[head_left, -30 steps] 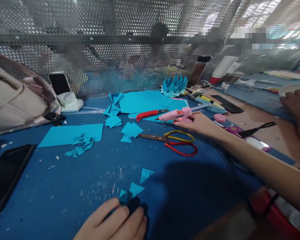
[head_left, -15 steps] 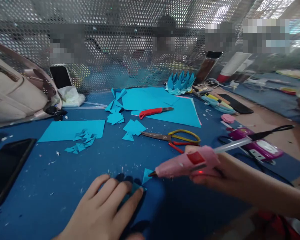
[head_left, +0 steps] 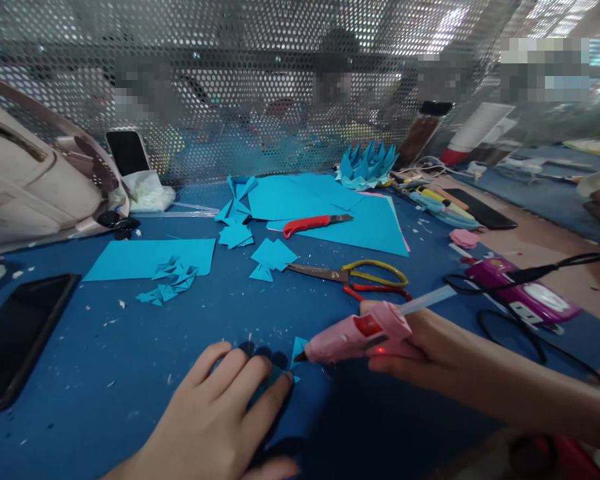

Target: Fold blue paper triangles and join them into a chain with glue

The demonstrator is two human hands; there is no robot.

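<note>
My right hand [head_left: 420, 350] grips a pink glue gun [head_left: 357, 333] with a clear glue stick out its back. Its nozzle points left at a small folded blue paper piece [head_left: 296, 350] on the blue table cover. My left hand [head_left: 220, 417] lies flat on the table, fingers spread, pressing down on that folded paper piece, which is mostly hidden under the fingertips.
Scissors [head_left: 360, 277] with yellow and red handles lie behind the gun. A red utility knife [head_left: 313, 225] rests on blue paper sheets [head_left: 330, 207]. Folded blue pieces [head_left: 167, 283], a black phone [head_left: 17, 337], a bag [head_left: 35, 183], a purple device [head_left: 523, 293] and a blue paper flower [head_left: 367, 165] stand around. A perforated metal screen closes the back.
My right hand lifted the glue gun from the paper sheets and brought it near, nozzle to the folded piece. My left hand spread flat over that piece.
</note>
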